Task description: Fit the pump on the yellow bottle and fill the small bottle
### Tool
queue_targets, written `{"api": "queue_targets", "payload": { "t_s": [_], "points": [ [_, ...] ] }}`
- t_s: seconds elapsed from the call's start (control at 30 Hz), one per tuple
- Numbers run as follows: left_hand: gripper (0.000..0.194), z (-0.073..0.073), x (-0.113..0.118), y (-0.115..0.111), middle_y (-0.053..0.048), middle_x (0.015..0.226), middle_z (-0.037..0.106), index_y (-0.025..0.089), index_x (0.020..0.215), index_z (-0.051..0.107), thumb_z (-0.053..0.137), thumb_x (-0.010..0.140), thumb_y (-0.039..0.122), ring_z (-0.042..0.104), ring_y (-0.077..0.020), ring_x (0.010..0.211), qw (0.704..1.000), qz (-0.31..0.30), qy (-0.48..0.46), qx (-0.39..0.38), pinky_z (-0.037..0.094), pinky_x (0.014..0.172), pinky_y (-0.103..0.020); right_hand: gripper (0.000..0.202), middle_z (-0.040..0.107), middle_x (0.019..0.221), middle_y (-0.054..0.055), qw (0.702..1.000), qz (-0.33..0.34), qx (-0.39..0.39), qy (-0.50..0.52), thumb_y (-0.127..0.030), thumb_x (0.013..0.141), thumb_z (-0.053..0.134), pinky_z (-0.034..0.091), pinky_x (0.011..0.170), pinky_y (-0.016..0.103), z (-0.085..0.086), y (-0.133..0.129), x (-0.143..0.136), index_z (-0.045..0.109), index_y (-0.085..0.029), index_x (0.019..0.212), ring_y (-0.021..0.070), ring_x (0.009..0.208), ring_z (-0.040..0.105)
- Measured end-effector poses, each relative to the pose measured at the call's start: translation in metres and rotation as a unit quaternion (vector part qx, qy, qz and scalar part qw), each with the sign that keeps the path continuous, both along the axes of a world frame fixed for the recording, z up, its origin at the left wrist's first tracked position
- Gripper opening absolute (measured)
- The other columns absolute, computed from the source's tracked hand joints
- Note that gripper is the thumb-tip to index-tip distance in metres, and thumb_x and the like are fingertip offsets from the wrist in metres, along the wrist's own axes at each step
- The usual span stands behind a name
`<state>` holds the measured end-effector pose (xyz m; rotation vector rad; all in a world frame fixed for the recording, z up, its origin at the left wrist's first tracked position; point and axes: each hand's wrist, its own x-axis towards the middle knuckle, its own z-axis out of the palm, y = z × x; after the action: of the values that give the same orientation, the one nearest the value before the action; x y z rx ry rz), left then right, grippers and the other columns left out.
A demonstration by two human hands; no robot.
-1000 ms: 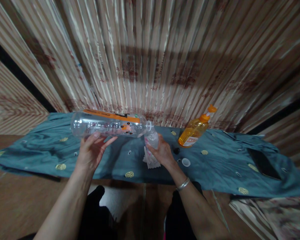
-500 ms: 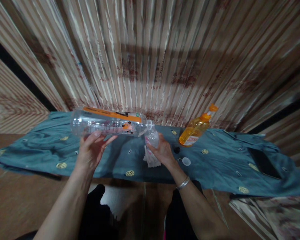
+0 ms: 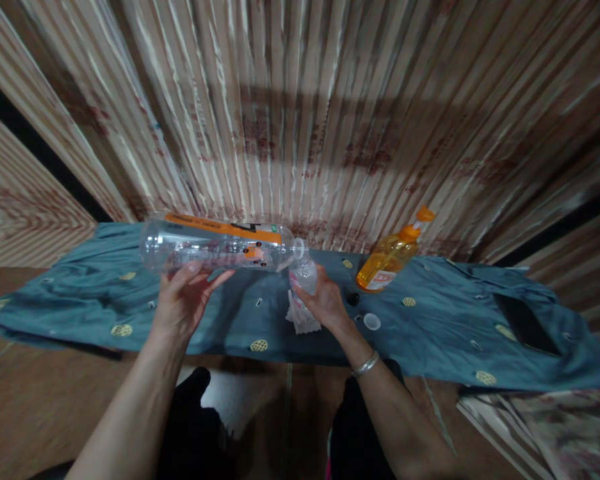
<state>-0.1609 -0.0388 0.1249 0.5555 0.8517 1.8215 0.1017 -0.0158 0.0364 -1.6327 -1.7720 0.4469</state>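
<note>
A large clear bottle point(image 3: 215, 247) with an orange label lies nearly level in the air, its neck pointing right. My left hand point(image 3: 185, 297) supports it from below, thumb and fingers against its side. The bottle's mouth meets the top of a small clear bottle point(image 3: 305, 277) with pink marks. Around that small bottle my right hand point(image 3: 325, 297) is wrapped, holding it upright. A white crinkled wrapper or tissue point(image 3: 305, 321) lies beneath it on the teal cloth. Whether liquid is flowing between the bottles is too small to tell.
On the teal cloth point(image 3: 240, 327), right of my right hand, are an orange liquid bottle point(image 3: 387, 260), a black cap point(image 3: 353, 299) and a white round lid point(image 3: 372, 322). A dark phone point(image 3: 526, 325) lies far right. A striped curtain point(image 3: 300, 120) hangs behind.
</note>
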Motion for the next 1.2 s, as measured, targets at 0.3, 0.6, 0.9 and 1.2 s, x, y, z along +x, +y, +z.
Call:
{"api": "queue_targets", "payload": {
  "t_s": [0.3, 0.6, 0.9, 1.2],
  "points": [
    [0.025, -0.009, -0.003, 0.003, 0.004, 0.064, 0.071, 0.021, 0.072, 0.069, 0.091, 0.065, 0.011, 0.070, -0.0141, 0.059, 1.000, -0.006, 0.010, 0.015, 0.074, 0.086, -0.047, 0.065, 0.083, 0.131, 0.017, 1.000, 0.000, 0.000, 0.006, -0.034, 0.095, 0.080, 0.063, 0.106, 0.046, 0.002, -0.001, -0.001, 0.056, -0.017, 0.152, 0.0358, 0.125, 0.080],
    [0.037, -0.018, -0.009, 0.006, 0.004, 0.063, 0.071, 0.020, 0.067, 0.070, 0.104, 0.052, 0.026, 0.070, -0.0135, 0.062, 0.999, -0.013, 0.043, 0.021, 0.074, 0.086, -0.046, 0.057, 0.083, 0.129, 0.016, 1.000, -0.005, -0.003, -0.003, -0.037, 0.095, 0.081, 0.063, 0.102, 0.042, 0.002, -0.001, -0.001, 0.059, -0.018, 0.145, 0.0341, 0.122, 0.081],
    [0.042, -0.013, -0.004, 0.006, 0.006, 0.058, 0.068, 0.021, 0.063, 0.071, 0.108, 0.044, 0.029, 0.065, -0.0108, 0.059, 0.999, -0.006, 0.034, 0.011, 0.074, 0.080, -0.041, 0.060, 0.083, 0.131, 0.017, 1.000, -0.006, -0.008, -0.003, -0.034, 0.096, 0.080, 0.063, 0.105, 0.044, 0.005, -0.002, -0.002, 0.058, -0.016, 0.148, 0.0354, 0.123, 0.081],
    [0.039, -0.014, -0.005, 0.005, 0.006, 0.061, 0.070, 0.022, 0.070, 0.073, 0.106, 0.050, 0.028, 0.068, -0.0122, 0.062, 0.998, -0.016, 0.049, 0.028, 0.074, 0.086, -0.042, 0.060, 0.083, 0.130, 0.016, 1.000, -0.005, 0.008, -0.007, -0.036, 0.096, 0.080, 0.064, 0.102, 0.043, 0.003, -0.002, -0.001, 0.058, -0.019, 0.149, 0.0345, 0.121, 0.081]
  ]
}}
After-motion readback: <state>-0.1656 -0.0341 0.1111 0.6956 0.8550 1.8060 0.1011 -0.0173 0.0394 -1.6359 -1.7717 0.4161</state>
